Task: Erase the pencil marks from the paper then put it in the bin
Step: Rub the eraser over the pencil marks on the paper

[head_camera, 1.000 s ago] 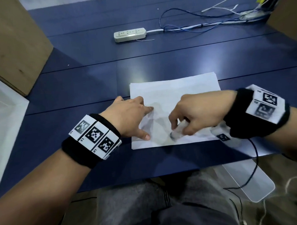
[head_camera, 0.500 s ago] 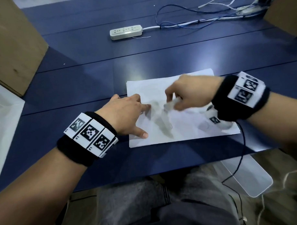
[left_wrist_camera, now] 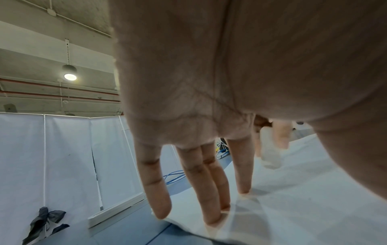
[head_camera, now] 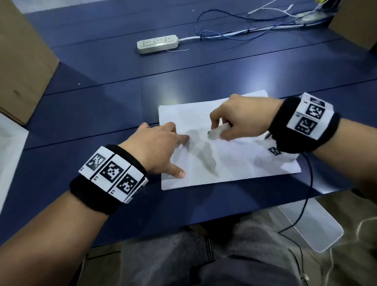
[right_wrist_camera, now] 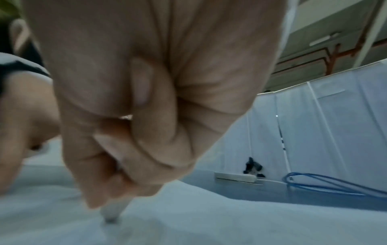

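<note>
Paper point(head_camera: 237, 162) lies flat at the table point(head_camera: 117, 98) near edge, pinned by the left hand point(head_camera: 158, 148) with straight spread fingers (evidently against sliding), while the right hand point(head_camera: 240, 119) grip pinches an eraser point(head_camera: 214, 134) tip-down on the sheet.

Left hand point(head_camera: 156, 147) flat on the paper point(head_camera: 237, 164), fingers spread, pinning its left edge to the blue bench point(head_camera: 109, 107). Right hand point(head_camera: 240, 119) pinches a white eraser point(head_camera: 215, 133), tip down on the sheet beside a grey smudge point(head_camera: 205, 157). Power strip point(head_camera: 158, 43) lies well behind.
</note>
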